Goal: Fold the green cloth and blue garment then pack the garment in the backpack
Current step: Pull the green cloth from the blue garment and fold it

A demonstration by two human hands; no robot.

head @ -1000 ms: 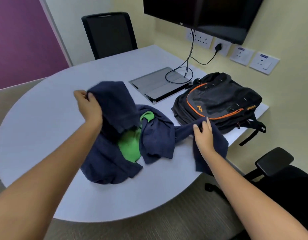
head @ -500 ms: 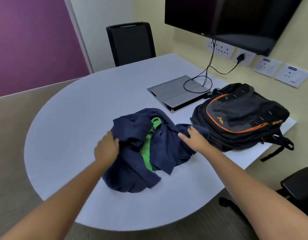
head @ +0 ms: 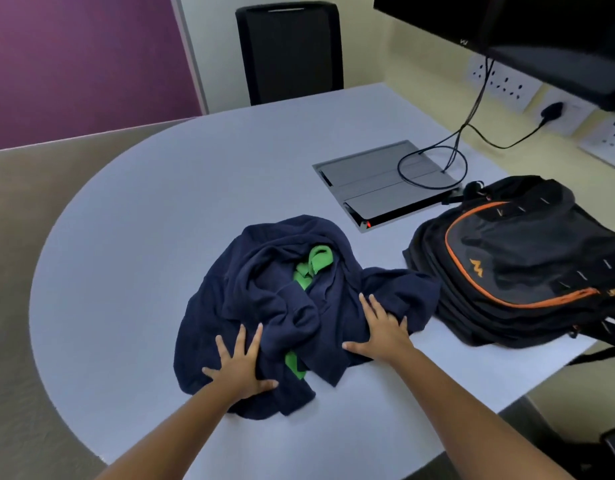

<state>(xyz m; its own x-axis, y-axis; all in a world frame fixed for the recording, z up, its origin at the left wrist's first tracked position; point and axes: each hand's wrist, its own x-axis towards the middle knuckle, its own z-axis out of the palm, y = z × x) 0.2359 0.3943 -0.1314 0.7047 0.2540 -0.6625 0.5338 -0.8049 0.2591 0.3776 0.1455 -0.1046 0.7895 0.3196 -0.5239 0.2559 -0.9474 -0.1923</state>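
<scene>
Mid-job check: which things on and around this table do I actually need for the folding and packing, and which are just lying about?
Needed: blue garment, green cloth bunched inside it, backpack.

Lying about: grey cable box with its black cables, black chair, screen, wall sockets.

Left hand (head: 242, 367), right hand (head: 385, 329) — both bare; forearms bare — no sleeve in view.

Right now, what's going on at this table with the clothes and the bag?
A person presses both hands flat on a crumpled navy blue garment on the white table: left hand near its front edge, right hand on its right side. A green cloth is tangled inside it. Nothing is folded yet. The black and orange backpack lies zipped beside it.
</scene>
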